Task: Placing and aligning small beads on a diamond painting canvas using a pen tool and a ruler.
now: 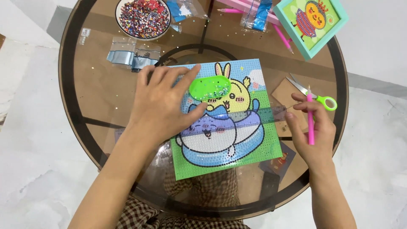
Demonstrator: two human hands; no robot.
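A square cartoon bead canvas (224, 123) lies in the middle of the round glass table (93, 89). My left hand (163, 104) rests flat on the canvas's left part, with the fingertips at a small green oval tray (210, 88) holding several tiny beads. Across the canvas lies a see-through ruler (254, 118). My right hand (311, 129) is at the ruler's right end. It grips a pink pen (310, 121) held upright, tip pointing away from me.
Green-handled scissors (318, 96) lie just behind my right hand on a brown card. At the back are a white bowl of mixed beads (143, 18), small plastic bags (133, 55), more pink pens (282, 37) and a framed bead picture (311, 23).
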